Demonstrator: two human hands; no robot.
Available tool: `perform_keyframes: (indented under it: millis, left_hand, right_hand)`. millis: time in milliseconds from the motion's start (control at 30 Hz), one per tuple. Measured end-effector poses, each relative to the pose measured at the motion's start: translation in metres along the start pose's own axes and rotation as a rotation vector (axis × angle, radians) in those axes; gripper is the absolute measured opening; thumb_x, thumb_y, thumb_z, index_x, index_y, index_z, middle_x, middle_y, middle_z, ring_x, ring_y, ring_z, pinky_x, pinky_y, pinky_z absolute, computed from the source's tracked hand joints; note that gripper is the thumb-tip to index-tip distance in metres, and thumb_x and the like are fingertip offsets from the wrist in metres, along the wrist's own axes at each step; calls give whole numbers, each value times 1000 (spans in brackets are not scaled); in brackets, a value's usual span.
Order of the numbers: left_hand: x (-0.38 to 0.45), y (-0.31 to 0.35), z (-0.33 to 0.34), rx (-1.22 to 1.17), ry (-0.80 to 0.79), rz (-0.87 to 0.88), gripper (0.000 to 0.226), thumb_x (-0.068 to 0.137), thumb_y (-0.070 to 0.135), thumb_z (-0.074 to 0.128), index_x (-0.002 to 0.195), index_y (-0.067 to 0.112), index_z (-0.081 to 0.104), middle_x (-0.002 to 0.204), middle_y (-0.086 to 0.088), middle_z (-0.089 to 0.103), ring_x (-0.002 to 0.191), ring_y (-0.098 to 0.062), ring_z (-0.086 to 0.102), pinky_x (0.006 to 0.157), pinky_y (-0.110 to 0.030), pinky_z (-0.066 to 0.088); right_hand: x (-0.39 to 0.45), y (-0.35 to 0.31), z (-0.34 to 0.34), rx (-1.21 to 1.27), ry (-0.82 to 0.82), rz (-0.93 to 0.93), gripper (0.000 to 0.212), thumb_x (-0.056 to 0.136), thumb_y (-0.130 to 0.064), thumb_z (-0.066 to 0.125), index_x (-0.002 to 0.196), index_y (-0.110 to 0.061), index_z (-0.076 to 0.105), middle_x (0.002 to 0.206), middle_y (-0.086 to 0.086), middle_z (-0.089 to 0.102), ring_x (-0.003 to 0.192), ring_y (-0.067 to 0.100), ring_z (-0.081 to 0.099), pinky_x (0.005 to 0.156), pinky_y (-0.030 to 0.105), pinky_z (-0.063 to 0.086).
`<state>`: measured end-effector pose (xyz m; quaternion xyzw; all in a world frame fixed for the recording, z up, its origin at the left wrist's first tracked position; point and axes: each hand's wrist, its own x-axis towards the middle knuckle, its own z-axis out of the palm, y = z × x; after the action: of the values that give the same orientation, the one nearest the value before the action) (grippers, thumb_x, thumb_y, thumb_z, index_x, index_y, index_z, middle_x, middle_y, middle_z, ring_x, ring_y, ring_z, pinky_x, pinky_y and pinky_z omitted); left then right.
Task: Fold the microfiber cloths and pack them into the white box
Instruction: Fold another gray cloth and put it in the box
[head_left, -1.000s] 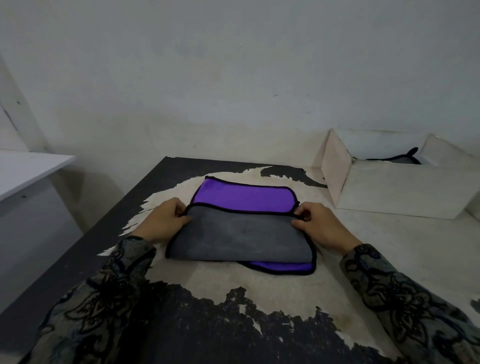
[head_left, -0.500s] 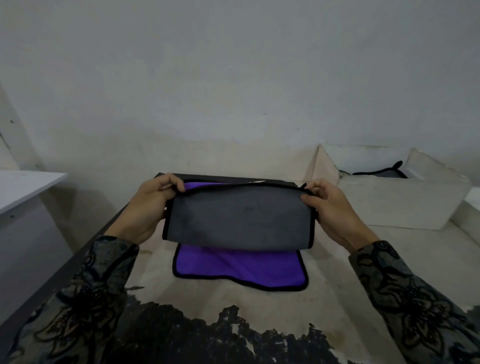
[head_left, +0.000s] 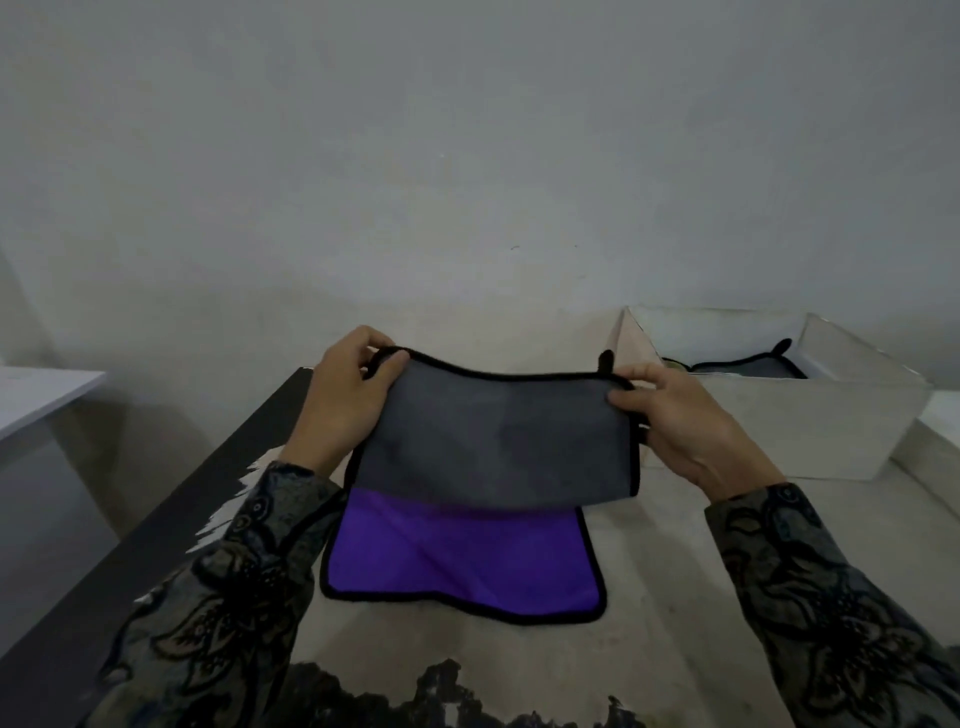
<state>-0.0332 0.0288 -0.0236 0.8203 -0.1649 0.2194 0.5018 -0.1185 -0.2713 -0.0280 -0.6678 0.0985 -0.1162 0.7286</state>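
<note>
Both hands are holding one black-edged microfiber cloth, grey on one face and purple on the other (head_left: 493, 447), up off the worn, paint-flaked tabletop (head_left: 670, 597). The left hand (head_left: 343, 400) is pinching the top-left corner, thumb on the grey face, fingers curled tight behind the black hem. The right hand (head_left: 680, 421) is pinching the top-right corner the same way, thumb on the near side, fingers closed over the edge. The top hem is sagging slightly between the two grips.

The cloth is hanging doubled over: the grey panel is facing the camera, and the purple panel is showing below it, with its lower black-trimmed edge draping down onto the tabletop. A small black hang loop is sticking up at the top-right corner, just beside the right hand.

The open white rectangular box (head_left: 779, 421) is sitting on the tabletop to the right, near the right hand but not touching it. Inside it, another grey cloth with black edging (head_left: 748, 366) is lying flat, only partly visible over the box wall.

Dark patterned floral sleeves (head_left: 831, 597) are covering both forearms. A pale plain wall (head_left: 467, 156) is filling the background, and a white shelf edge (head_left: 41, 389) is showing at far left.
</note>
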Motion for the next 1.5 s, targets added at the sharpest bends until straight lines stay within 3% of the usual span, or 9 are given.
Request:
perform_keyframes:
  millis: [100,267,433,700,867,1033,1100,1300,1500]
  left_hand:
    - [10,5,-2,-72,-57,35,4,95,18,61,96,14,63,93,-7,68,79,-13,59,66,-23,44]
    - [13,9,-13,-360,-376,-33,10,97,17,58,93,20,67,87,3,67,75,-6,57,55,-18,47]
    - [8,-3,-14,-549,-437,-106,22,83,36,63,96,21,73,93,-1,70,83,-12,63,73,-25,54]
    - [5,-19,-4,-748,-533,-169,16,79,33,62,86,24,73,79,5,67,72,-4,62,63,-19,54]
    - [9,-32,8,-630,-491,-241,16,95,26,52,96,20,67,91,-1,67,86,-11,60,68,-24,55]
    - [6,-51,31,-525,-490,-301,19,104,16,44,112,11,61,103,-9,61,92,-13,57,66,-27,55]
    - [1,-57,43,-474,-497,-324,17,103,17,46,107,14,62,100,-7,60,91,-13,55,65,-26,51]
    - [-11,-73,66,-298,-630,-306,21,100,22,53,91,12,70,97,0,68,97,-14,59,89,-32,45]
    - [-5,-58,68,-276,-409,-257,23,100,19,53,85,14,69,82,9,66,78,-3,57,71,-19,45]
  right_hand:
    - [4,-9,-12,-44,60,-99,22,92,8,57,89,-14,60,89,8,66,73,18,61,64,31,50]
    - [7,-6,-27,-136,129,-184,18,90,7,62,88,-10,68,86,8,68,78,17,63,72,31,53]
    - [11,2,-43,-136,150,-195,11,90,-1,67,92,-9,74,95,10,75,91,22,70,86,38,57]
    - [15,10,-45,-115,171,-223,11,91,-6,66,99,-5,75,93,7,75,85,17,71,77,34,58]
    - [16,14,-45,-136,143,-173,13,94,-11,65,98,-3,74,90,8,74,79,16,70,66,30,57]
    - [19,18,-44,-183,110,-93,21,95,-13,63,76,-10,68,74,1,71,67,13,68,56,27,54]
    - [20,21,-44,-204,99,-70,17,96,-14,63,84,-5,71,79,4,74,70,14,70,56,26,55]
    - [21,29,-44,-289,70,-44,15,96,-13,62,95,-3,73,86,8,75,75,16,71,57,25,56]
    - [21,25,-51,-309,59,-87,15,97,-12,61,94,-5,74,84,6,74,70,8,71,58,23,58]
